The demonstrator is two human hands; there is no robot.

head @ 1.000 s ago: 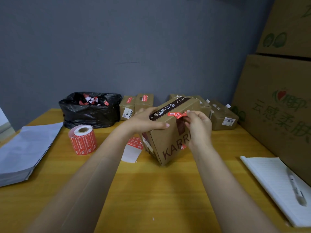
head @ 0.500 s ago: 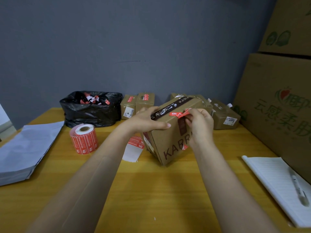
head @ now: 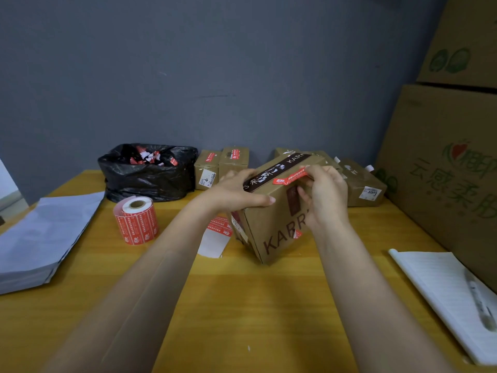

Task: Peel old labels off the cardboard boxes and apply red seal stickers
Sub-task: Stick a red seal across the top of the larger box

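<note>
At the far left of the desk [head: 242, 305] lies a stack of pale bags [head: 40, 238]. Next to it a roll of red stickers [head: 137, 220] stands on end, in front of a black bin bag [head: 148, 176] holding red and white scraps. Two small boxes [head: 220, 168] sit against the wall beside the bag. A strip of backing paper [head: 215, 240] lies flat just left of the tilted cardboard box [head: 271, 227], which rests on its lower edge near the middle of the desk.

The left hand [head: 239, 192] holds this box at its upper left corner, fingers over the top and thumb along the near edge, so its grip is clamped on the cardboard. A red sticker [head: 290, 179] lies across the top front edge, beside the dark band. Its right end is pinched in the grip of the right hand [head: 325, 197], whose palm covers the box's near face. Whether the sticker's left end already adheres is hard to tell.

Further right, more small boxes [head: 363, 187] stand behind the hand, large cartons [head: 443, 170] line the right side, and a pen [head: 481, 305] lies on an open notebook [head: 430, 281].
</note>
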